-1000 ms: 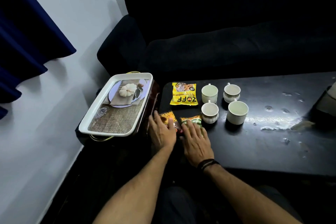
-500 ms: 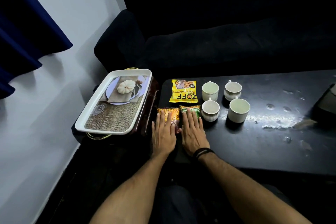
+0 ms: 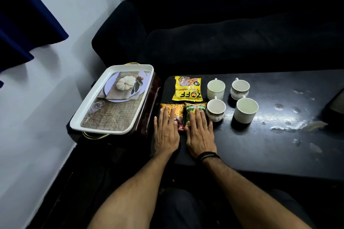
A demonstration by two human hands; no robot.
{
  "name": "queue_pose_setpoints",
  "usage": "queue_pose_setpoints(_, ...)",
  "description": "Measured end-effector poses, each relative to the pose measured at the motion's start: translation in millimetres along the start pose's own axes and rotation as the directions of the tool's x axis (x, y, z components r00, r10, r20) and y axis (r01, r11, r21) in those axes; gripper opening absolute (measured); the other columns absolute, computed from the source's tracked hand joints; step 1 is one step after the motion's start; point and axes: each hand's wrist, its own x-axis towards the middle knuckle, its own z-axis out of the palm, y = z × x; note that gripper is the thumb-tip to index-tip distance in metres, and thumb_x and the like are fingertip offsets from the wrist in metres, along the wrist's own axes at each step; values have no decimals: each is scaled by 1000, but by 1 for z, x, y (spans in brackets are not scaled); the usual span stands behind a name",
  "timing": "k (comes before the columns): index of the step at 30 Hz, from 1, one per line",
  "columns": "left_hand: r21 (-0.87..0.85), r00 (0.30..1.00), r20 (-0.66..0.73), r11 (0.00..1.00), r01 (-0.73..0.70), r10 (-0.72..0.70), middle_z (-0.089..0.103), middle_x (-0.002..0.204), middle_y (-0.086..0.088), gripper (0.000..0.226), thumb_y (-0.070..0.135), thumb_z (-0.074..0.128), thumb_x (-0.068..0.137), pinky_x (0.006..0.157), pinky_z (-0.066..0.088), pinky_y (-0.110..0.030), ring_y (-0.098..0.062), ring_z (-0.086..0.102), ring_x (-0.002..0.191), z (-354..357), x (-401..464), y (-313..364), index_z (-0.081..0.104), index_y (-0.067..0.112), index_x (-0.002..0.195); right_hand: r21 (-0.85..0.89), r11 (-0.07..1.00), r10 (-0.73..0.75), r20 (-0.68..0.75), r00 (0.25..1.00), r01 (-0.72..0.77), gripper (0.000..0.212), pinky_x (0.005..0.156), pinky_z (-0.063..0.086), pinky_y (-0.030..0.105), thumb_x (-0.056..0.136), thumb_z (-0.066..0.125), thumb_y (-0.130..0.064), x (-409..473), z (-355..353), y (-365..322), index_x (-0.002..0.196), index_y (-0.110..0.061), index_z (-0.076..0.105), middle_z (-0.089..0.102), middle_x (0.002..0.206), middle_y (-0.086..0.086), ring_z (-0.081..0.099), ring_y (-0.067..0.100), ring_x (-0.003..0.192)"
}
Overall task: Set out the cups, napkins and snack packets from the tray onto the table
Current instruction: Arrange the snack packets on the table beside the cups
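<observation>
A white tray [image 3: 87, 109] with a printed pumpkin picture sits at the left, with nothing loose in it. On the black table [image 3: 260, 150] lie a yellow snack packet [image 3: 187, 89], an orange-brown packet [image 3: 172, 107] and a green packet [image 3: 195, 107]. Several white cups stand to their right, among them one cup [image 3: 216, 89] and a larger cup [image 3: 245, 110]. My left hand [image 3: 166, 132] lies flat, fingers spread, on the orange-brown packet. My right hand [image 3: 200, 134] lies flat on the green packet. No napkins are in view.
A dark sofa [image 3: 223, 33] runs behind the table. A blue curtain [image 3: 24, 24] hangs at the upper left by a white wall. The tray rests on a dark stand [image 3: 150, 109] beside the table. Wet marks [image 3: 290, 126] glisten on the table's right part.
Both hands slid forward onto the two lower packets and flattened them side by side. The packets now lie straight below the yellow one.
</observation>
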Motion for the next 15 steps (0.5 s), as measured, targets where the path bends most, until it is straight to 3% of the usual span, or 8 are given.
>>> queue_pose_setpoints(9, 3, 998, -52, 1000, -30, 30, -2, 166, 2, 57, 37, 18, 104, 124, -9, -41, -17, -8, 153, -2, 4, 0, 6, 25, 158, -9, 1000, -6, -26, 1000, 6, 63, 120, 7, 49, 100, 33, -35, -2, 1, 1, 156, -14, 11, 4, 164, 8, 3, 24, 152)
queue_pose_setpoints(15, 13, 997, -52, 999, -47, 48, -2, 166, 4, 59, 42, 12, 102, 124, -7, -39, -15, -7, 153, -13, -15, 3, -1, 23, 157, -14, 988, -152, -73, 986, 152, 60, 121, 12, 48, 99, 40, -26, -15, -13, -2, 153, -8, 22, 15, 162, 10, 14, 28, 150)
